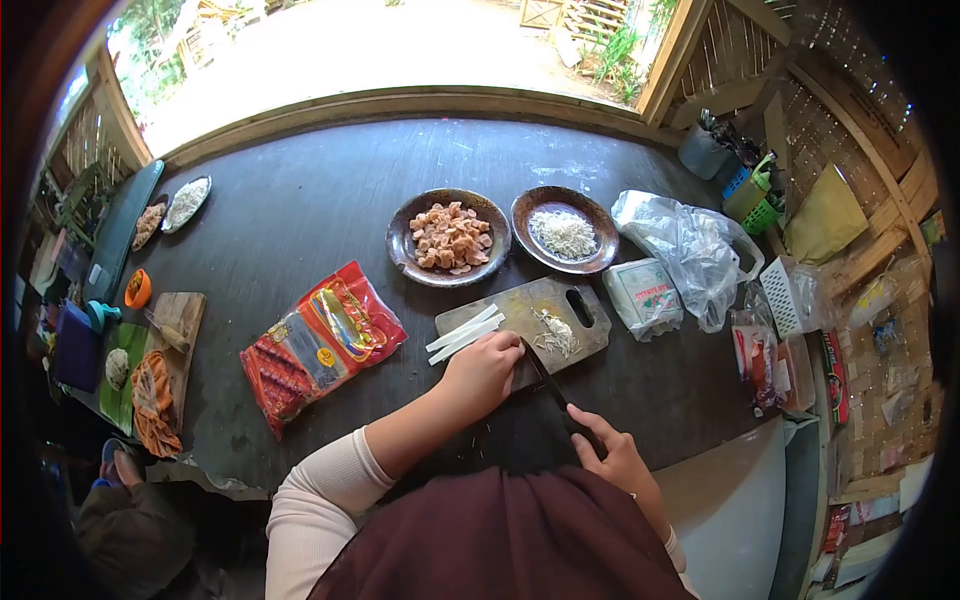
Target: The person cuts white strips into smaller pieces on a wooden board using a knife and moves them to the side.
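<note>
Right grip (605,452) wraps our knife (545,376) handle; left grip (485,368) curls down holding strips (465,333) on the board (520,300), blade just beside our knuckles.

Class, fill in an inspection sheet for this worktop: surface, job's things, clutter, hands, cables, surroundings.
Surface: dark table, pale smears towards the far edge.
Job's things: cutting board carrying white strips and a small heap of shreds; knife with its blade on the board.
Clutter: bowl of brown chunks, bowl of white shreds, red packet, plastic bag, wrapped block, second board at the left.
Hands: left hand curled over the strips' near ends; right hand closed on the knife handle.
Cables: nothing seen.
Surroundings: window frame open to a sunlit yard; woven wall with packets on the right.
</note>
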Motion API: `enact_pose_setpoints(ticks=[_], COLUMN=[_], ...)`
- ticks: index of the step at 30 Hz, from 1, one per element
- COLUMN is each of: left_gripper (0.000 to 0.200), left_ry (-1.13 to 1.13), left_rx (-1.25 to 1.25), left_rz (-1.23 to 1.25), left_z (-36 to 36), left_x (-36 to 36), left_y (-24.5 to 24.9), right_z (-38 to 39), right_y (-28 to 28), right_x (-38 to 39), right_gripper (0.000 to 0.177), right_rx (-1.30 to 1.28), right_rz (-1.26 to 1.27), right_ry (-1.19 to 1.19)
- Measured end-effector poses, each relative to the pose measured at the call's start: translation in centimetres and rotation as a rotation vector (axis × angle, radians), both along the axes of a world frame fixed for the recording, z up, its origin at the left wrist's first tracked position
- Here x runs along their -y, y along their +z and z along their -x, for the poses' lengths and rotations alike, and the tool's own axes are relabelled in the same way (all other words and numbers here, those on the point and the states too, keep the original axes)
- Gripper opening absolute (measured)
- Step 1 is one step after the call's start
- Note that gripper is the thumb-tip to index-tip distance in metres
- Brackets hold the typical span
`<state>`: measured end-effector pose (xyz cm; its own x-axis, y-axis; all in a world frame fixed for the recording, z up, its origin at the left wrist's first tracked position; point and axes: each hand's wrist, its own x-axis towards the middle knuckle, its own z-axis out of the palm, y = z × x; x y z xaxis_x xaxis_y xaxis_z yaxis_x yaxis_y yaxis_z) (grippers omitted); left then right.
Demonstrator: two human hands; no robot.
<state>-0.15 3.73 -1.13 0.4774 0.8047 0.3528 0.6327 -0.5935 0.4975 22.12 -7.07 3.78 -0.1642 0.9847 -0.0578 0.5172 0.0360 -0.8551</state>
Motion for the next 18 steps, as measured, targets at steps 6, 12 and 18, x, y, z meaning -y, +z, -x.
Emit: enact_pose_setpoints(ticks=[6,12,18], left_gripper=[0.024,0.027,0.029], left_ry=[-0.020,-0.112,-0.142], left_rx=[-0.025,-0.097,-0.102], left_rz=[0.023,-0.052,-0.026], left_z=[0.0,0.2,-0.2], left_x=[-0.1,0.3,0.7], left_y=[0.4,0.2,0.3], right_z=[0.7,2.1,1.3], right_y=[0.9,2.1,0.6], right_x=[-0.5,-1.9,-1.3], right_gripper=[0.041,0.041,0.047], right_rx=[-0.021,0.095,-0.022], right_rz=[-0.018,0.140,0.110], right_ry=[-0.011,-0.029,-0.087])
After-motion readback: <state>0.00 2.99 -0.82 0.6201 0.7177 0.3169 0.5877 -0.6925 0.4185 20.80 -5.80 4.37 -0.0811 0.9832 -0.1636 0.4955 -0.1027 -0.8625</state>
